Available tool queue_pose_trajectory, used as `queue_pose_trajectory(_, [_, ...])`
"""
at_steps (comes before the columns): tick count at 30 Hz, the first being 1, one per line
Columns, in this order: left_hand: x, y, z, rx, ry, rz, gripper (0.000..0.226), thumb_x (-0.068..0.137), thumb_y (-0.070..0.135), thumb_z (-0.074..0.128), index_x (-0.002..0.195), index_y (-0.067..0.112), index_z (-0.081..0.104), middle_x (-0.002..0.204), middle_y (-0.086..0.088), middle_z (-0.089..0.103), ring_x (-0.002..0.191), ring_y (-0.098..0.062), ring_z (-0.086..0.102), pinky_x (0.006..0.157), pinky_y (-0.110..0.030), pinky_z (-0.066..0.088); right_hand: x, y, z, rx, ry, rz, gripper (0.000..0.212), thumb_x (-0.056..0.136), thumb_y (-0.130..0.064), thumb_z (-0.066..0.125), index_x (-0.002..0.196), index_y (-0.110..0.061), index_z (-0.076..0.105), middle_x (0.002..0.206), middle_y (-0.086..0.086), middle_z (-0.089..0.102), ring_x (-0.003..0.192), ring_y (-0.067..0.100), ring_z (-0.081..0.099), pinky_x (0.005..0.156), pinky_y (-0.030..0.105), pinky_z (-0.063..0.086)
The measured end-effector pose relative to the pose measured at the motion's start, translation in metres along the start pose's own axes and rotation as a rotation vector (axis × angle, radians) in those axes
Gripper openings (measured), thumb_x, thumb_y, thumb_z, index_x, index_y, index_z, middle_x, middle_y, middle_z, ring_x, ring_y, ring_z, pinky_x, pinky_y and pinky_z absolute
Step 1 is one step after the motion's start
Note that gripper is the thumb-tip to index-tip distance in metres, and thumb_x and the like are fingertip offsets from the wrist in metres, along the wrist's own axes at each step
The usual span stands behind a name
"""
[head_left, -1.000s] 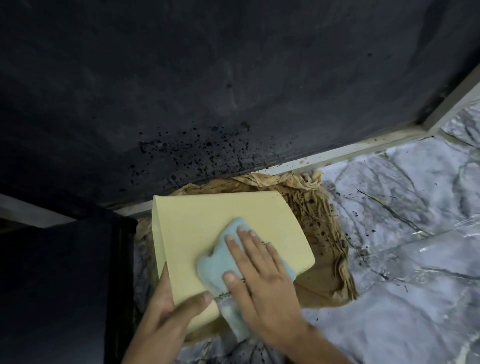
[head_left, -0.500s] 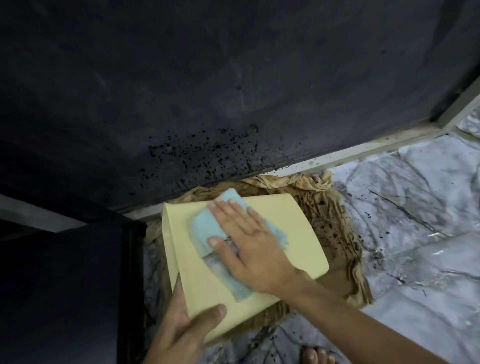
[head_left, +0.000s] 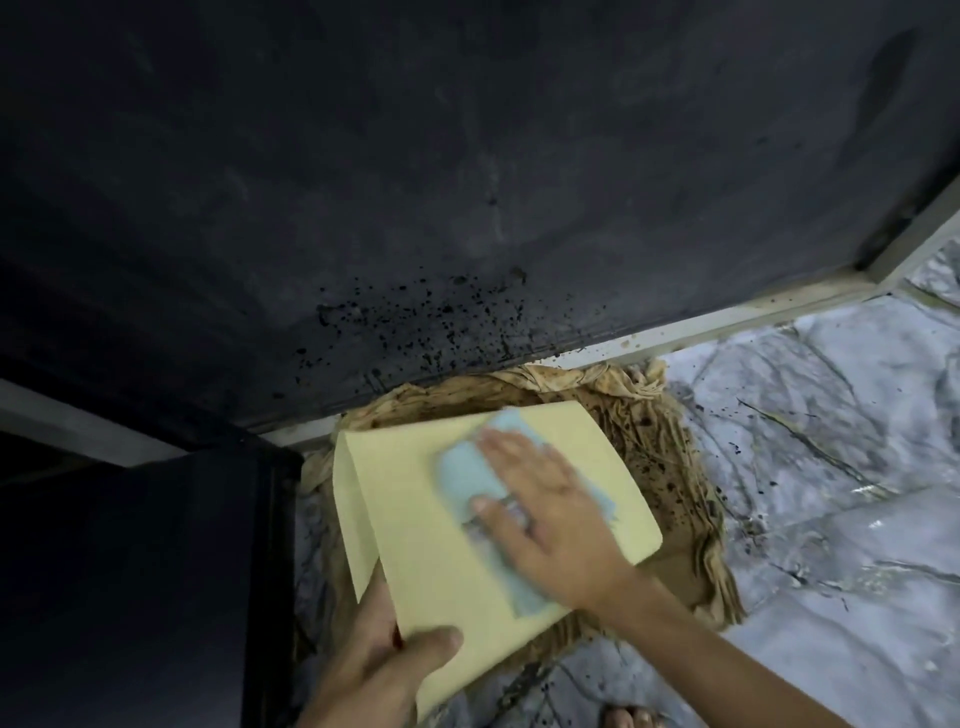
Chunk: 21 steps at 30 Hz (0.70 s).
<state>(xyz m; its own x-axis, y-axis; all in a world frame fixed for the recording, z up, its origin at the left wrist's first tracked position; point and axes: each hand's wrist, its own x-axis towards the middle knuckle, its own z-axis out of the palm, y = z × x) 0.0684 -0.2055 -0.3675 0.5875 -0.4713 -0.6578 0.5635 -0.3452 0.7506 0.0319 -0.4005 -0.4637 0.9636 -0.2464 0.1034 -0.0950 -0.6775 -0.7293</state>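
Note:
A pale yellow flat box (head_left: 415, 530) is tilted above a stained brown rag (head_left: 670, 467) on the floor. My left hand (head_left: 379, 670) grips the box's near lower corner, thumb on top. My right hand (head_left: 545, 514) lies flat with straight fingers on a light blue cloth (head_left: 462, 478) and presses it against the box's upper face. The hand hides much of the cloth.
A dark wall (head_left: 467, 182) with black splatter spots rises behind. A white skirting strip (head_left: 727, 322) runs along its foot. Grey marbled floor (head_left: 831, 467) spreads to the right. A dark cabinet side (head_left: 182, 571) stands at left. Toes (head_left: 628, 719) show at the bottom edge.
My right hand has slid the blue cloth up the yellow box, from its near end toward its far edge. My left hand has kept its grip on the near corner.

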Motion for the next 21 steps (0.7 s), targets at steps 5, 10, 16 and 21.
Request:
queue_pose_trajectory(5, [0.039,0.055,-0.022,-0.169,0.164,-0.070,0.055,0.086,0.054,0.069,0.117,0.009,0.075,0.103,-0.016,0.083,0.091,-0.030,0.080,0.074,-0.042,0.061,-0.003,0.071,-0.028,0.127,0.016,0.057,0.049,0.101,-0.037,0.047,0.147,-0.024,0.041,0.151,-0.009,0.043,0.145,0.005,0.027,0.120,0.044,0.023])
queue_pose_trajectory(10, [0.092,0.057,-0.045,-0.078,0.404,-0.047,0.071,0.080,0.065,0.068,0.131,0.015,0.064,0.122,-0.015,0.074,0.110,-0.035,0.070,0.094,-0.050,0.057,-0.016,0.087,-0.028,0.135,0.066,0.047,0.042,0.100,-0.019,0.053,0.142,-0.022,0.047,0.127,-0.007,0.064,0.114,-0.005,0.059,0.098,0.019,0.047])
queue_pose_trajectory(16, [0.043,0.070,-0.003,0.131,0.503,0.168,0.056,0.089,0.061,0.060,0.075,0.006,0.060,0.077,-0.011,0.067,0.077,-0.026,0.066,0.078,-0.042,0.052,-0.029,0.089,-0.067,0.790,0.522,0.681,0.035,0.092,-0.051,0.051,0.089,-0.020,0.067,0.082,0.014,0.064,0.071,0.024,0.064,0.062,0.036,0.053])
queue_pose_trajectory(21, [0.010,0.041,0.007,0.042,0.492,0.282,0.029,0.101,0.029,0.058,0.086,0.014,0.079,0.082,0.000,0.084,0.080,-0.014,0.079,0.070,-0.033,0.052,-0.030,0.011,-0.116,1.064,0.544,0.498,0.054,0.090,-0.060,0.044,0.120,-0.022,0.065,0.112,0.009,0.072,0.104,0.022,0.069,0.088,0.042,0.057])
